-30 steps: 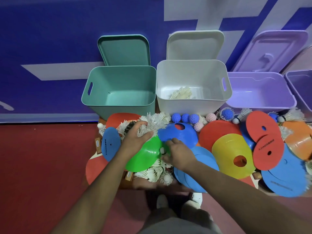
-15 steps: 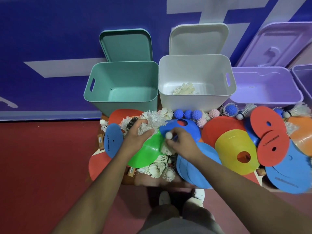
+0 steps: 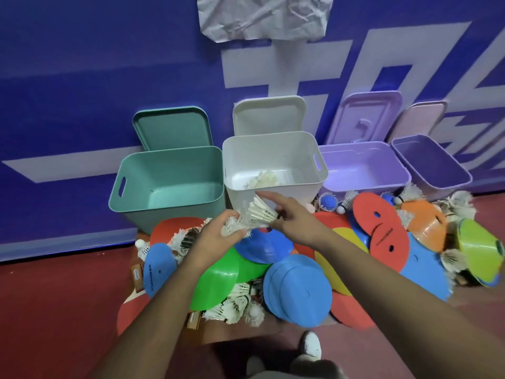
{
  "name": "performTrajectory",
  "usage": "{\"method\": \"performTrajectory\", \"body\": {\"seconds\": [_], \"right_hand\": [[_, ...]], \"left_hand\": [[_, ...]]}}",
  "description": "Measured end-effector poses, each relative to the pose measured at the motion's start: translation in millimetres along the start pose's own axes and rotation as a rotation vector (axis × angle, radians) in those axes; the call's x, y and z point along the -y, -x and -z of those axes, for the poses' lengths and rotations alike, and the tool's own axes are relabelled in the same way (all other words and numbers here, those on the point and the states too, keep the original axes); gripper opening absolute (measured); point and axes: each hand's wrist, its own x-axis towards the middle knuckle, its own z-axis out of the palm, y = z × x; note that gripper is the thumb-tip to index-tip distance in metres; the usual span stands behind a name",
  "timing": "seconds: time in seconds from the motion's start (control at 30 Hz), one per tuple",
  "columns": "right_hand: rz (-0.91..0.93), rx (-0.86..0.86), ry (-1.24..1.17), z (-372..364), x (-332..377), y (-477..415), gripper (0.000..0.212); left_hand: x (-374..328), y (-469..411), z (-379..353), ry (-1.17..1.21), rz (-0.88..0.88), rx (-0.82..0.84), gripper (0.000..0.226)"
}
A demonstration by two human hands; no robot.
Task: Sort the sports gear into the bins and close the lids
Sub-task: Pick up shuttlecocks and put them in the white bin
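Nearest the viewer, below both hands, a heap of sports gear lies unsorted. Loose shuttlecocks (image 3: 235, 305) are seen there, with a green cone (image 3: 218, 277) under the left wrist and stacked blue discs (image 3: 297, 294) under the right forearm. A blue cone (image 3: 262, 247) sits just beneath the two hands. To the right of the right hand, a yellow cone (image 3: 344, 255), red discs (image 3: 379, 228), an orange cone (image 3: 423, 222) and a spiky blue ball (image 3: 328, 201) are spread out, none yet binned.

The left hand (image 3: 216, 239) is curled round a bunch of shuttlecocks (image 3: 232, 228). The right hand (image 3: 292, 222), just beside it, pinches a single shuttlecock (image 3: 259, 212), with the forefinger stretched toward the bins. Both hands are held just short of the white bin (image 3: 273, 154), which stands directly beyond the fingertips.

A few sorted shuttlecocks (image 3: 263, 179) lie inside that bin. No gear is seen in the teal bin (image 3: 175, 149), beyond and left of the left hand. None is seen in the lilac bin (image 3: 355, 144) or the purple bin (image 3: 426, 160), beyond and right of the right hand. Behind the bins, the lids (image 3: 269, 116) are leaned against the blue wall, and none has been closed.

The task is judged barely begun: some shuttlecocks are placed, while the cones, discs, balls and all the lids remain to be dealt with.
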Motion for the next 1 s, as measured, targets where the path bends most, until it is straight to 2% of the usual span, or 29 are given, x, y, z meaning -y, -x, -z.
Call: {"method": "performTrajectory", "body": {"seconds": [0.07,0.2,0.23,0.37,0.43,0.5,0.6,0.67,0.83,0.93,1.0], "right_hand": [[-0.023,-0.005,0.074,3,-2,3,0.068],[-0.038,-0.028,-0.087,16,2,13,0.048],[-0.037,-0.073,-0.136,20,2,13,0.046],[-0.061,-0.425,-0.224,38,-3,-1,0.042],[-0.051,-0.473,-0.331,40,-2,-11,0.029],[-0.037,-0.446,-0.350,35,-3,-23,0.017],[-0.030,-0.377,-0.052,33,-16,-40,0.029],[-0.022,-0.359,0.003,43,-24,-50,0.023],[0.021,-0.351,-0.067,77,-48,-82,0.021],[0.015,-0.333,-0.149,85,-56,-109,0.005],[-0.011,-0.340,-0.202,91,-61,-128,0.006]], "left_hand": [[-8,-2,1,-0.066,-0.044,0.041,0.030],[-16,-8,2,-0.123,-0.110,0.108,0.028],[-17,-12,2,-0.121,-0.106,0.111,0.028],[-25,-28,3,-0.103,-0.055,0.062,0.028],[-31,-36,0,-0.090,-0.064,0.067,0.028],[-40,-45,-7,-0.064,-0.077,0.079,0.027],[-53,-64,-17,-0.022,-0.089,0.052,0.027],[-58,-81,-20,-0.044,-0.092,0.049,0.027],[-68,-125,-27,-0.059,-0.108,0.081,0.021],[-73,-154,-32,-0.103,-0.093,0.081,0.033],[-73,-176,-33,-0.139,-0.058,0.097,0.040]]}}
